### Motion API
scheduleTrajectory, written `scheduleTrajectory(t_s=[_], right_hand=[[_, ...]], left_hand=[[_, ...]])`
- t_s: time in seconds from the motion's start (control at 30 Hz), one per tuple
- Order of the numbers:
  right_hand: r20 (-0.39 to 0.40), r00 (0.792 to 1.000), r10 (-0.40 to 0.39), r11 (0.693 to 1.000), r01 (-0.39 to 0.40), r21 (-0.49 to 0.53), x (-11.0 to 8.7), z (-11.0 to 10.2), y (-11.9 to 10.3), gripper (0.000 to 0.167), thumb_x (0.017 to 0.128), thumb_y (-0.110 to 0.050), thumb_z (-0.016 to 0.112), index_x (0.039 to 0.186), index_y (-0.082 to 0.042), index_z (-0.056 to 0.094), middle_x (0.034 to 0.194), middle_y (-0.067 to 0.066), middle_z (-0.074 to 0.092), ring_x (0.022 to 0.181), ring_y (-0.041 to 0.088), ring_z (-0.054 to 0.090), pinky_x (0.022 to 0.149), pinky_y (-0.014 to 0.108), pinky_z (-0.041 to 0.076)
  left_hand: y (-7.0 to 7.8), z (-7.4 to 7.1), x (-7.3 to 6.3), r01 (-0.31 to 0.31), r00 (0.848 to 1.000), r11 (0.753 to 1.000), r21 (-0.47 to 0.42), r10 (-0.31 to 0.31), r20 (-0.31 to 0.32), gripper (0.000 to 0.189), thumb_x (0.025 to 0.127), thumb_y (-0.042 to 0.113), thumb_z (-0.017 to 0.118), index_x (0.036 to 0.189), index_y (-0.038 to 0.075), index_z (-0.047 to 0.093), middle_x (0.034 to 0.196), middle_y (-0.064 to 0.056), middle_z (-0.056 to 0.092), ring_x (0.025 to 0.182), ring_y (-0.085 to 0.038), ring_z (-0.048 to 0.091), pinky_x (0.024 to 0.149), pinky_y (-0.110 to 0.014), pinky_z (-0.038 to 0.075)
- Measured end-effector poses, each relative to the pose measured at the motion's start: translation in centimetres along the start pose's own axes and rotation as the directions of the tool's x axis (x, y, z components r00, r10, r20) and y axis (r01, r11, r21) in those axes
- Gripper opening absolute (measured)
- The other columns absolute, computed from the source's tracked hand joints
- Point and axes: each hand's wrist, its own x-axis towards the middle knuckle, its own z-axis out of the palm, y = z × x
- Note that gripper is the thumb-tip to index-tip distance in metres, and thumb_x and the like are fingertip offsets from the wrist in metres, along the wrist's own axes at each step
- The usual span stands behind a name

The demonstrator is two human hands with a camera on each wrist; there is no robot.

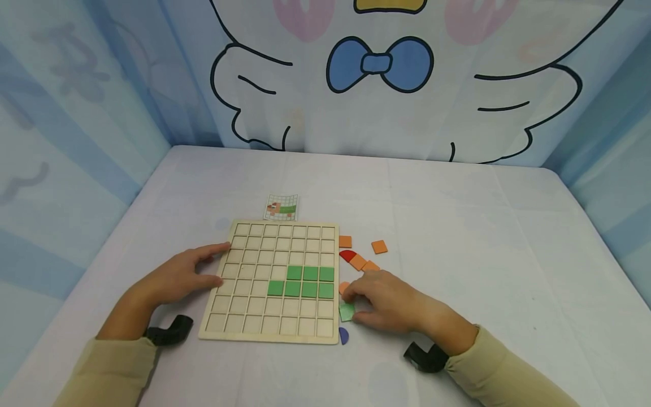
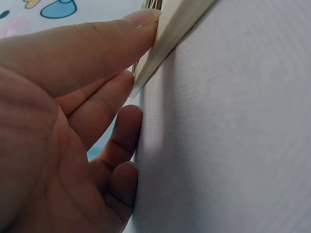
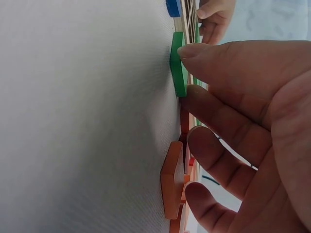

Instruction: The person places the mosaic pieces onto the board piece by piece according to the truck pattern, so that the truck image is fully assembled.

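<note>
A wooden grid board [image 1: 249,305] lies on the table with several green square tiles [image 1: 292,289] in two rows of its cells. My left hand [image 1: 175,277] touches the board's left edge with thumb and forefinger; in the left wrist view the thumb tip [image 2: 146,19] rests on the rim. At the board's right edge, my right hand [image 1: 391,302] pinches a loose green tile [image 1: 347,312] between thumb and forefinger. The right wrist view shows the thumb on this green tile [image 3: 178,65] and the forefinger at its end. The other right fingers hang near orange tiles [image 3: 171,179].
Orange tiles [image 1: 379,247], a red curved piece [image 1: 348,256] and a blue-purple half-round piece [image 1: 344,336] lie right of the board. A small pattern card [image 1: 281,208] lies behind it. The table [image 1: 458,226] has a white cloth; a printed curtain [image 1: 376,113] stands behind.
</note>
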Motion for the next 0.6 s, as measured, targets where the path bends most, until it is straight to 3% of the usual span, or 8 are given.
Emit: scheduleTrajectory(t_s=[0.6], right_hand=[[-0.010,1.000,0.014,0.999,-0.014,-0.044,0.09,0.08,-0.15,0.028,0.085,-0.017,0.078,0.111,-0.010,0.071,0.106,-0.006,0.070,0.100,0.013,0.060,0.091,0.038,0.048]], left_hand=[[0.07,-0.01,-0.07,-0.007,1.000,1.000,0.007,0.007,0.000,0.075,0.088,0.029,0.075,0.152,0.006,0.042,0.151,-0.029,0.039,0.136,-0.049,0.038,0.107,-0.065,0.030]])
